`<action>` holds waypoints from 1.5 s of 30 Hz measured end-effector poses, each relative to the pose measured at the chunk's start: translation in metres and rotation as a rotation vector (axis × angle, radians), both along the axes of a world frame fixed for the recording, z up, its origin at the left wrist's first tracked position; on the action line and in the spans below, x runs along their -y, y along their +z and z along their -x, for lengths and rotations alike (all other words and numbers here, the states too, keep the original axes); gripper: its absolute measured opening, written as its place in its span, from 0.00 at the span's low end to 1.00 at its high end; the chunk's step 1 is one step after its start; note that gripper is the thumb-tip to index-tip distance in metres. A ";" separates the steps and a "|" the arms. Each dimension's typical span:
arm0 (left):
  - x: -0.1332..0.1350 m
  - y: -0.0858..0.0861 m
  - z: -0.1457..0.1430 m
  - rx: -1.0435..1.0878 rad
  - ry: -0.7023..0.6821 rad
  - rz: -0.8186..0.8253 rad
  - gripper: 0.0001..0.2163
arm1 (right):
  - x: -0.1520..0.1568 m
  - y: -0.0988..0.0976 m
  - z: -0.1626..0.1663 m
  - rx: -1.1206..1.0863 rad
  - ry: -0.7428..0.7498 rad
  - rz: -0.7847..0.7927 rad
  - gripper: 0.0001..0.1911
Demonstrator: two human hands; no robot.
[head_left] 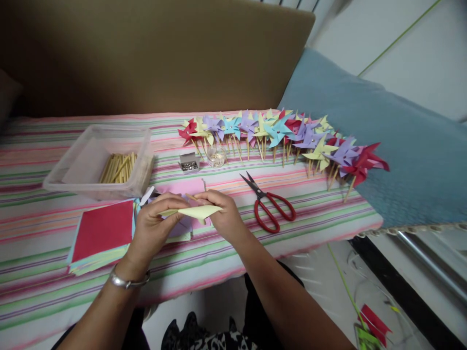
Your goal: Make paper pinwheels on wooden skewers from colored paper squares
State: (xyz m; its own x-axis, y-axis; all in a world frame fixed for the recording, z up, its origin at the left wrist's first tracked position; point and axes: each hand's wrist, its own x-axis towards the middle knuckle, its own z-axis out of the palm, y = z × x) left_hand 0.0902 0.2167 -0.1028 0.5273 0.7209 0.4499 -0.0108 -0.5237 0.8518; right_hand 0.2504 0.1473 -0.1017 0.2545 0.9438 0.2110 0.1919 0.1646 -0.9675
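My left hand [151, 228] is closed, pinching a pale yellow paper pinwheel [200, 212] between thumb and fingers. At the paper's other end is my right hand [226, 218], its fingers closed around a short wooden stick [191, 197] whose tip pokes out toward the left. Whether the stick touches the pinwheel is hidden by the fingers. Beneath both hands lie pink paper [195, 186] and purple sheets [182, 227]. Scissors with red handles [268, 204] rest, blades parted, to the right of my right hand.
A clear plastic box [98, 187] with wooden sticks [119, 167] stands at left. Before it lies a stack of coloured paper squares [105, 228]. Behind are a small box of pins [189, 164], a clear round container [216, 158] and several finished pinwheels [277, 131]. A cardboard panel [156, 58] rises behind.
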 end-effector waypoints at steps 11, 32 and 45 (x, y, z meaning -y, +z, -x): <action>0.002 0.001 0.001 0.033 0.057 -0.039 0.04 | 0.001 0.001 0.000 0.025 0.006 -0.034 0.10; 0.004 0.001 0.002 0.060 0.126 -0.184 0.06 | 0.003 0.006 0.001 0.059 0.009 -0.058 0.10; 0.004 -0.001 0.003 0.038 0.128 -0.185 0.07 | 0.002 0.007 0.001 0.076 0.011 -0.082 0.05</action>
State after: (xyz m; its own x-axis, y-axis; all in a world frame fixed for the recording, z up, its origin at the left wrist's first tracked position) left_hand 0.0873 0.2128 -0.1035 0.4170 0.6841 0.5984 0.0357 -0.6702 0.7413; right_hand 0.2492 0.1449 -0.0947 0.2244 0.9252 0.3061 0.2620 0.2452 -0.9334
